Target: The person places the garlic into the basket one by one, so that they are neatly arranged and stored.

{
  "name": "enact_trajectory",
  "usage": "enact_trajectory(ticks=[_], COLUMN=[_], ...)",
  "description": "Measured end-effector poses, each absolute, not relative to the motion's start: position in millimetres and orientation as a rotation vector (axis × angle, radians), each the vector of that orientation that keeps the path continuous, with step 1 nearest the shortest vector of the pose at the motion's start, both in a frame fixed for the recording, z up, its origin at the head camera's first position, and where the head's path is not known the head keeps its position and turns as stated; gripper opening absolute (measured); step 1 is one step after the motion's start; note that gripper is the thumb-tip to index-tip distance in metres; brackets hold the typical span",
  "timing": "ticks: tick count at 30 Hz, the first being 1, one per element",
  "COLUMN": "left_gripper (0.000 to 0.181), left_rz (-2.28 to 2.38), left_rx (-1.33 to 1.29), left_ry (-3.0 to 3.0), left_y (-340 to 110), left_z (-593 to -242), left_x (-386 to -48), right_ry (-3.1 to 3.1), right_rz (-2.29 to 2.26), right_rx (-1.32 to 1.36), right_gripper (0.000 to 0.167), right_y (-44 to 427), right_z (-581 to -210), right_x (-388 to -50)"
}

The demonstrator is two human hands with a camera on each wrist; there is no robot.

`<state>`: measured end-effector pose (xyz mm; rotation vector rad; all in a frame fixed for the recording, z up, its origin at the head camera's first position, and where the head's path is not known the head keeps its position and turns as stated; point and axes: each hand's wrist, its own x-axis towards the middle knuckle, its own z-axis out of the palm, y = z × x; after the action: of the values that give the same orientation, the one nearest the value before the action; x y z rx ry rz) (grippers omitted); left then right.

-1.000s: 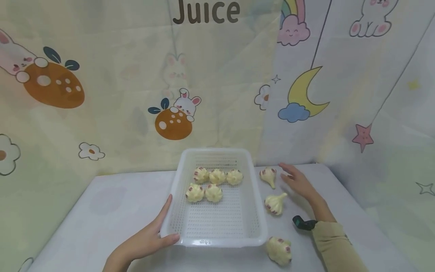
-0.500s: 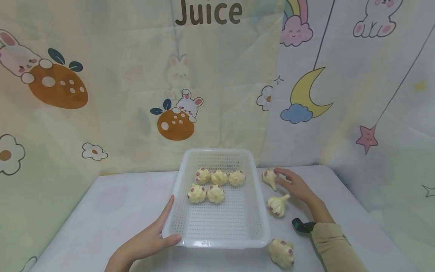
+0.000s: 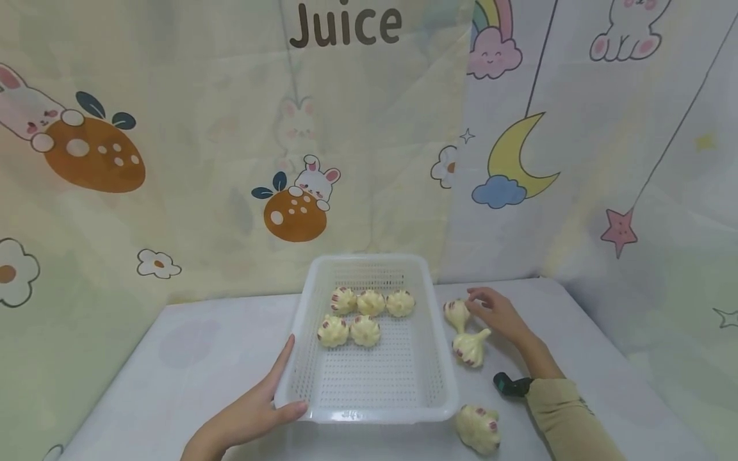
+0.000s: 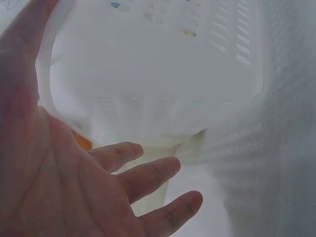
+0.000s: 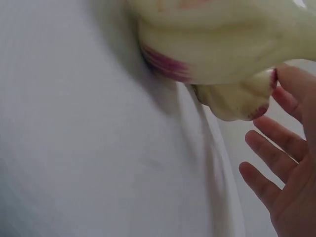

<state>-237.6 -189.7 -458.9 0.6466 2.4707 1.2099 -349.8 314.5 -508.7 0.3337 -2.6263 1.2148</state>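
Observation:
A white plastic basket (image 3: 386, 378) stands mid-table with several garlic bulbs (image 3: 366, 331) in its far and left part. My left hand (image 3: 248, 410) holds its near left corner, thumb over the rim; in the left wrist view the other fingers (image 4: 153, 177) are spread below the basket. Right of the basket, my right hand (image 3: 501, 317) touches the farthest loose garlic bulb (image 3: 455, 312) with its fingertips. In the right wrist view its lower fingers (image 5: 271, 155) are spread. A second garlic bulb (image 3: 469, 349) lies against that one, its stem pointing right.
A third loose garlic bulb (image 3: 478, 429) lies by the basket's near right corner. The white table (image 3: 219, 358) ends at a printed cloth backdrop (image 3: 202, 160) behind the basket. A dark wrist device (image 3: 512, 385) sits at the right sleeve (image 3: 571, 416).
My right hand has moved left to the farthest loose garlic bulb. That bulb has shifted slightly nearer and now meets the second one. My left hand stays on the basket.

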Motion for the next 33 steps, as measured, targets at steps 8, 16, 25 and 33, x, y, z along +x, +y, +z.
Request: enact_trajectory(ticks=[8, 16, 25, 33], left_gripper=[0.103, 0.102, 0.102, 0.102], left_rz=[1.219, 1.202, 1.213, 1.2], left_rx=[0.61, 0.589, 0.555, 0.556], left_ry=[2.447, 2.437, 2.433, 2.442], left_y=[-189.5, -189.7, -188.7, -188.9], left_z=[-460.4, -459.9, -456.7, -458.2], left_x=[-236.4, -237.1, -234.3, -236.3], right_ry=[-2.709, -2.784, -2.822, -2.836], right_rz=[1.305, 1.333, 1.296, 1.305], right_rx=[0.482, 0.456, 0.426, 0.465], right_gripper=[0.042, 0.042, 0.05, 0.049], right_y=[309.8, 313.6, 319.2, 319.4], right_z=[-504.8, -507.6, -502.4, -496.3], right_x=[-340.6, -342.5, -335.7, -331.6])
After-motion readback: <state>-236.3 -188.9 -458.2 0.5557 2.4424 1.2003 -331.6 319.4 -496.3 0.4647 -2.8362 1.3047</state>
